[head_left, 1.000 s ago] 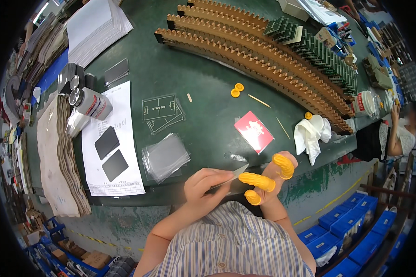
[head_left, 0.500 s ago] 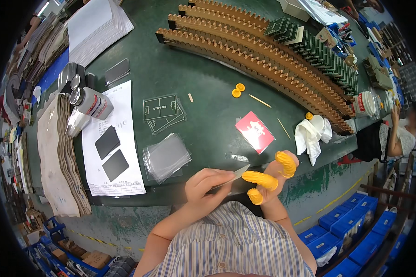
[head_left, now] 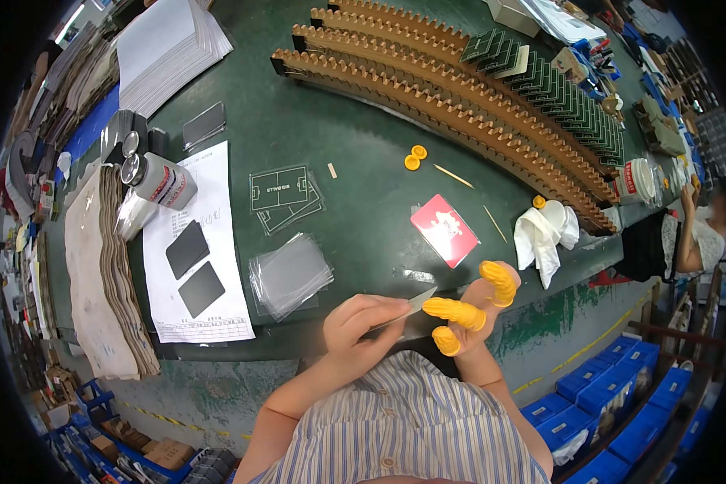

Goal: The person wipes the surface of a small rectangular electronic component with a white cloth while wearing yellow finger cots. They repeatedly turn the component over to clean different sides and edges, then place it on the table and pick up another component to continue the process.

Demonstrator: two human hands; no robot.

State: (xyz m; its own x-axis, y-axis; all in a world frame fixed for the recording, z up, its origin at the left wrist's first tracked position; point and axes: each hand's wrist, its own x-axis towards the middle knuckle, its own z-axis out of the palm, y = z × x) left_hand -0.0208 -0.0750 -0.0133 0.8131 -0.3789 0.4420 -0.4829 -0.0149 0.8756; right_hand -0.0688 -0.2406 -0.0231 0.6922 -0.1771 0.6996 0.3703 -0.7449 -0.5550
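My left hand [head_left: 363, 327] pinches a thin, flat, pale card [head_left: 422, 299] between thumb and fingers, near the table's front edge. The card is tilted and shows nearly edge-on. Yellow finger cots [head_left: 455, 312] cover three fingertips of my right hand [head_left: 474, 321]. Its fingers are spread, with one tip close beside the card; whether it touches I cannot tell. Beyond my hands lies a red card with a white print [head_left: 445, 231]. To the left is a stack of clear-edged grey sheets [head_left: 291, 275], with clear plates with white pitch lines [head_left: 281, 190] behind it.
Slotted wooden racks [head_left: 427, 89] hold green plates [head_left: 569, 93] at the back right. Spare yellow finger cots [head_left: 415, 157], wooden sticks [head_left: 454, 176] and a white cloth [head_left: 540, 242] lie nearer. At left are a metal can [head_left: 160, 181], a printed sheet [head_left: 198, 315] and dark cards [head_left: 202, 289].
My right hand's raised, cot-covered finger has shifted very slightly. My left hand still holds the thin card in the same place.
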